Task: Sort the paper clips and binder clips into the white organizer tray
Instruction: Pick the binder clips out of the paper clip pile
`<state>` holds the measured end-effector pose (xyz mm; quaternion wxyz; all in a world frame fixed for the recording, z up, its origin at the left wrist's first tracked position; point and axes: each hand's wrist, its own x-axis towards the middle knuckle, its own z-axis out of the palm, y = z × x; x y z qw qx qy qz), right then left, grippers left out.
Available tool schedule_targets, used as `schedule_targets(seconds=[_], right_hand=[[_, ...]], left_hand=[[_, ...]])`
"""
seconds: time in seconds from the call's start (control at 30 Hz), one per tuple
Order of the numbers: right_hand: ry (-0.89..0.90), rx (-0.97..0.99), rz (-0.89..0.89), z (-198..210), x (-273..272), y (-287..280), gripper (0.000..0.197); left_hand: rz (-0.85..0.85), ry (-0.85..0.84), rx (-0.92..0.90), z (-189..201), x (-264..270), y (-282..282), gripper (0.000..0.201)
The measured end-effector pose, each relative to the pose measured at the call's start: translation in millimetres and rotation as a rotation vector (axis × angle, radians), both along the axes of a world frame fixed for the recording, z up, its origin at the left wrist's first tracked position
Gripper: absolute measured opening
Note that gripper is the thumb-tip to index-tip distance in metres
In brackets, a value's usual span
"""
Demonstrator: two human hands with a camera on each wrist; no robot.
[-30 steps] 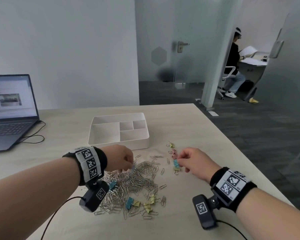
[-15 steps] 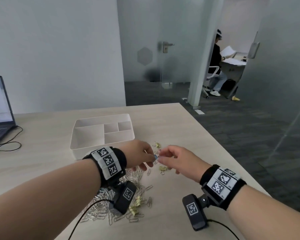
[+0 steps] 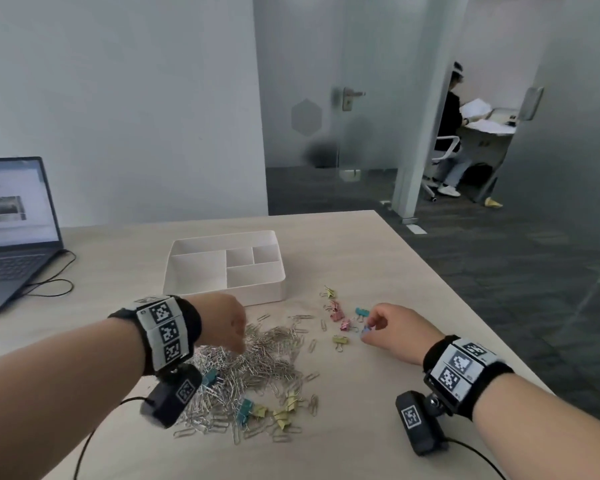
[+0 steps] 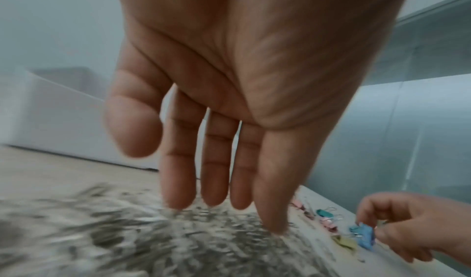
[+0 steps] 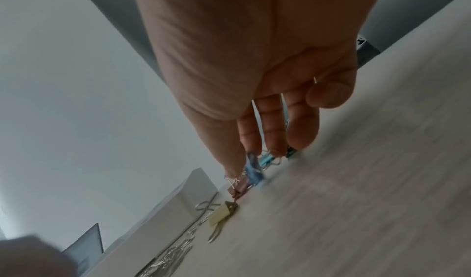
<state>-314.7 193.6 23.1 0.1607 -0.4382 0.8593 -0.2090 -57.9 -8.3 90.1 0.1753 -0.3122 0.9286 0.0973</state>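
Here, no writing is readable. The right grip [image 3: 394, 329] pinches a blue binder clip [image 4: 363, 236] at the worktop [image 3: 413, 292]; the left grip [image 4: 229, 104], fingers straight, hangs over the paper clips [image 3: 257, 358], near the white organizer tray [image 3: 187, 271].

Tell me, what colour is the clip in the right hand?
Blue binder clip, pinched by the right hand; the left wrist view shows it best.

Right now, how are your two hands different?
The left hand is open with straight fingers, while the right hand is curled. The left hand holds nothing, but the right hand pinches a blue binder clip. The left hand is over the silver paper clip pile; the right hand is by the loose coloured clips. Both are low over the table.
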Motion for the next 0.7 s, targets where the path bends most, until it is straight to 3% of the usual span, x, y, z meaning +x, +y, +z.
schedule_targets(seconds=[0.13,0.33,0.5,0.7], right_hand=[[0.072,-0.081,0.082,11,24,-11,0.021],[-0.025,0.052,0.530,23,104,-21,0.027],[0.021,0.139,0.613,12,124,-25,0.027],[-0.204,0.047,0.507,13,109,-21,0.015]], left_hand=[[0.021,-0.151,-0.001,2,20,-2,0.027],[-0.012,-0.262,0.026,1,23,5,0.025],[0.004,-0.182,0.072,-4,27,0,0.015],[-0.001,0.124,0.316,0,23,-6,0.009]])
